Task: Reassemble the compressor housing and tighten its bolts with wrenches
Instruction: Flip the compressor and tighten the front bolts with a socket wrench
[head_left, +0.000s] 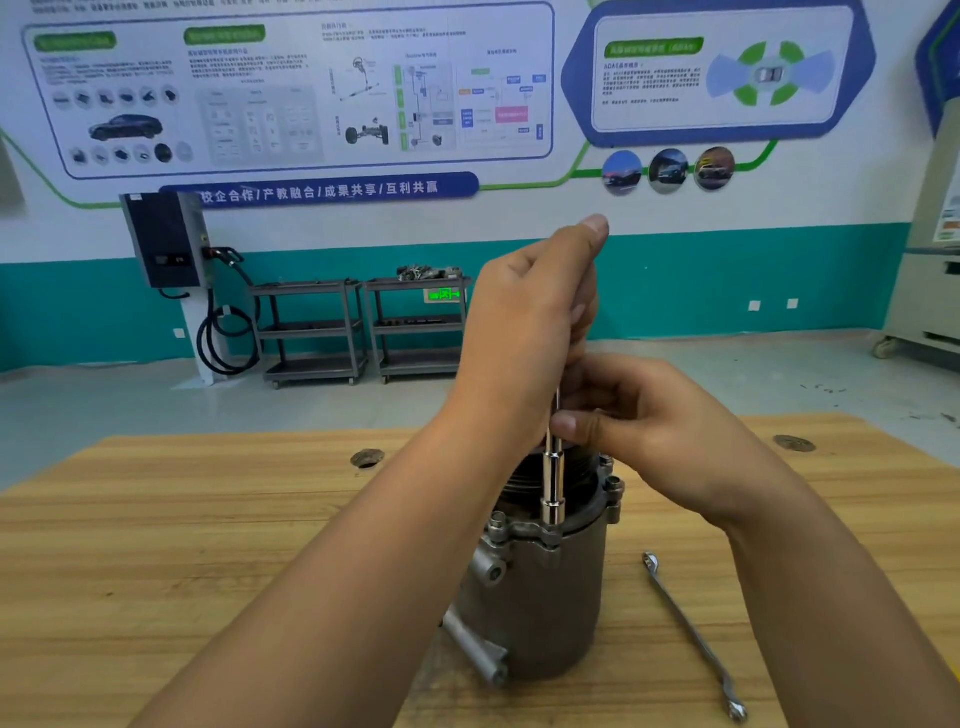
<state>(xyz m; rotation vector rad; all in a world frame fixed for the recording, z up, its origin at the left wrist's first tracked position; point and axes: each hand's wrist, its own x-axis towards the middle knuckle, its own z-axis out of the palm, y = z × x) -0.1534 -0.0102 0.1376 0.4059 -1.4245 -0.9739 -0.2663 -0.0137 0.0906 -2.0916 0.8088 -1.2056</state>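
Grips the upper end of an upright socket driver (553, 488) in the left hand (524, 322), fingers curled round it. Pinches the shaft lower down with the right hand (649, 415). Holds the socket on what seems a flange bolt (551, 536) of the compressor housing (550, 597), upright on the wooden table (156, 519). Shows a wrench (691, 634) lying flat to its right.

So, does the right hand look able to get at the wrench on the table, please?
Probably yes: the wrench lies uncovered on the table beside the compressor, though the right hand must first release the socket driver it pinches.
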